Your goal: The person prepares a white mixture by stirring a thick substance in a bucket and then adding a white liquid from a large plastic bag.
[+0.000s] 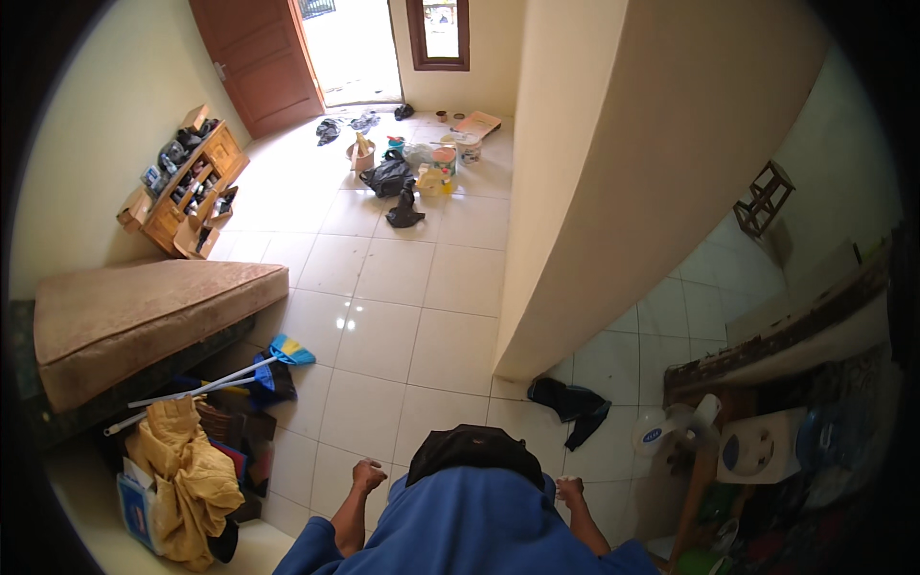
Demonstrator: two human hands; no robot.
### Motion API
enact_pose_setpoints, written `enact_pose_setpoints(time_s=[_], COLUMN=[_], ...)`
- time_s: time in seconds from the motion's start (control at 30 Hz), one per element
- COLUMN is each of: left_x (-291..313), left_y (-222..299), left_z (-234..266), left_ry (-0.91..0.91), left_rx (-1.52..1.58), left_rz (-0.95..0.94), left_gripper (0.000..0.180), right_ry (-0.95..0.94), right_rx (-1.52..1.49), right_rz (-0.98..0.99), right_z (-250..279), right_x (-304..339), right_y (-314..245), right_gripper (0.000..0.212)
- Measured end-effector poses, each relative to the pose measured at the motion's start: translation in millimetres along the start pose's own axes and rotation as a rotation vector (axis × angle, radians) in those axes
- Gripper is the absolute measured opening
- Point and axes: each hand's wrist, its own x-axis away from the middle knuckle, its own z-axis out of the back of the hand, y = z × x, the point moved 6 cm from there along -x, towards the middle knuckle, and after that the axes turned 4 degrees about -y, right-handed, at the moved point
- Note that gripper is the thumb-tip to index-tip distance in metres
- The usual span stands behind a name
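My left hand (368, 475) hangs beside my blue shirt, its fingers curled, with nothing visible in it. On the other side, my right hand (570, 490) is curled in the same way and also shows nothing held. Both are away from any object, above the tiled floor (369, 402). A black bag or pouch (474, 453) sits at my front between them. Nearest to my right hand, a dark crumpled cloth (572, 406) lies on the floor by the wall corner.
At left are a mattress (153, 321), a blue-and-yellow broom (291, 351) and a heap with yellow cloth (182, 470). Farther off stand a wooden shelf (165, 227), black plastic bags (387, 176) and paint buckets (445, 159). A wall (594, 182) juts out at right, near a white fan (655, 433).
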Motion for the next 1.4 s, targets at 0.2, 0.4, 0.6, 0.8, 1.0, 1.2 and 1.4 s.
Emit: enact_pose_setpoints(time_s=[0.2, 0.4, 0.6, 0.8, 1.0, 1.2, 1.4], left_x=[-2.9, 6.9, 19.4, 14.0, 26.2, 25.7, 15.4], left_y=[-13.4, 0.0, 7.1, 4.7, 9.6, 18.7, 4.0], left_z=[-4.9, -1.4, 11.8, 4.6, 7.4, 7.1, -1.2], left_ry=[0.0, -0.051, -0.029, -0.069, -0.098, -0.075, -0.011], left_rx=[0.082, 0.096, 0.062, 0.158, -0.004, 0.16, 0.161], left_rz=[0.01, 0.047, 0.072, 0.071, 0.052, 0.087, 0.049], left_gripper=[0.03, 0.031, 0.031, 0.033, 0.036, 0.035, 0.031], right_ry=[0.012, -0.003, -0.013, -0.012, -0.023, -0.011, -0.051], right_rx=[0.048, -0.002, 0.083, 0.034, 0.081, 0.103, 0.152], right_rz=[-0.037, -0.043, 0.014, 0.057, 0.053, 0.015, 0.118], right_z=[-4.8, -0.5, -5.6, -6.6, -9.7, 0.6, 23.6], right_x=[7.1, 1.0, 9.5, -9.7, 12.1, -5.7, -41.9], right_y=[5.1, 9.0, -12.1, -10.6, -17.9, -14.0, -47.4], right_gripper=[0.02, 0.017, 0.012, 0.014, 0.014, 0.014, 0.03])
